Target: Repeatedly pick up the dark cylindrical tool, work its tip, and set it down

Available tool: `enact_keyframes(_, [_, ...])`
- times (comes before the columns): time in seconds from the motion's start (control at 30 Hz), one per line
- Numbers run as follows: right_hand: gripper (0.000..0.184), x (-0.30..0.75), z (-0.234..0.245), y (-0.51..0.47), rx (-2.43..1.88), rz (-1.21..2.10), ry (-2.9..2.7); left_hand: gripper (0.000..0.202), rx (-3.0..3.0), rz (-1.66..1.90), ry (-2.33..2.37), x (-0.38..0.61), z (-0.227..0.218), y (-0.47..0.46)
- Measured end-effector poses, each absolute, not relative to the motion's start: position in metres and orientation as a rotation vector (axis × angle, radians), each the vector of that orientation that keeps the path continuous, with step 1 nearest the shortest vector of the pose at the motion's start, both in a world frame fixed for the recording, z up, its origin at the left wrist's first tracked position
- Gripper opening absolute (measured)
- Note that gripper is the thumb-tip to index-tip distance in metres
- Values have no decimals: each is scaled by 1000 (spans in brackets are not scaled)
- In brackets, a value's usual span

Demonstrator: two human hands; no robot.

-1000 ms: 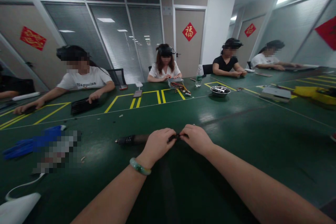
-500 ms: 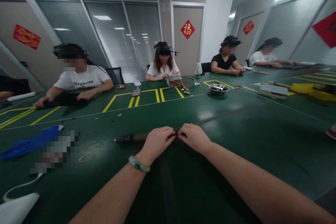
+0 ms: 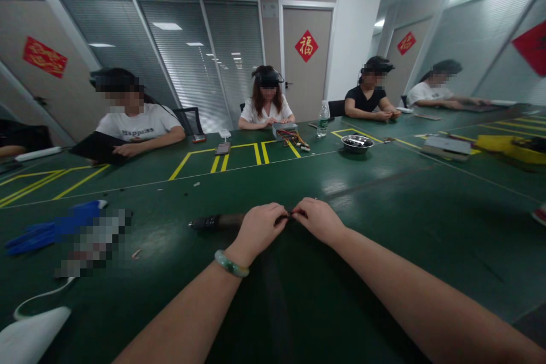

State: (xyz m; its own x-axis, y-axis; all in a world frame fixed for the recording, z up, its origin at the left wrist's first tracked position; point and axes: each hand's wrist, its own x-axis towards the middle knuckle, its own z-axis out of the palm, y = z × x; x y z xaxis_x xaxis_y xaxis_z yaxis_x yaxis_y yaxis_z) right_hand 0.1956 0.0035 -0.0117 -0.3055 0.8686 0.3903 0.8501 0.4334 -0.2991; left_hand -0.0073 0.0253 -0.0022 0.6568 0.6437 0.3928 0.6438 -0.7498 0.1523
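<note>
My left hand (image 3: 258, 227), with a green bangle on its wrist, and my right hand (image 3: 318, 218) meet at the middle of the green table (image 3: 384, 227). Both are closed in a pinch on a small dark thing (image 3: 290, 216) between their fingertips; it is too small to name. A dark cylindrical tool (image 3: 215, 221) lies flat on the table just left of my left hand, and its near end is hidden behind that hand.
Blue gloves (image 3: 55, 228) and a white object with a cord (image 3: 29, 338) lie at the left. A steel bowl (image 3: 357, 143), a water bottle (image 3: 323, 119) and a wired metal box (image 3: 285, 131) stand further off. Several other people sit along the far side.
My hands have held their pinch in the same spot. The person at the far left has lifted a dark flat object off the table.
</note>
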Motion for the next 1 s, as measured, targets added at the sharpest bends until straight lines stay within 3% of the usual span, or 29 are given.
enact_keyframes(0.53, [9, 196, -10, 12, -1326, -105, -2354, 13, -2884, -693, -1130, -5, -2, 24])
enact_keyframes(0.8, [9, 184, -14, 14, -1517, -115, -2453, 24, -2857, -659, -1262, -9, 0, 21])
enact_keyframes(1.0, [11, 181, -8, 20, -1500, -199, -2530, 42, -2815, -806, -1084, -13, 3, 17])
